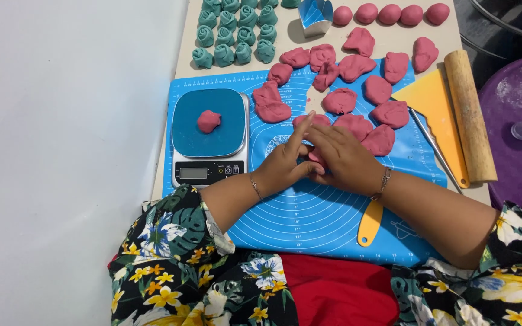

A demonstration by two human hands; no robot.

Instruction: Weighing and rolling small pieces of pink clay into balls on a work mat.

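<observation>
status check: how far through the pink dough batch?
Done: four pink balls lined up at the top, beside rows of teal pieces. In hand: left hand and right hand cup one pink piece; another lump sits on the scale. Left: the rough pink lumps on the blue mat.

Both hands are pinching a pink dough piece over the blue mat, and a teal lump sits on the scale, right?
Not quite. The head view shows the lump on the scale is pink, not teal. The left hand and right hand do pinch a pink dough piece over the blue mat.
</observation>
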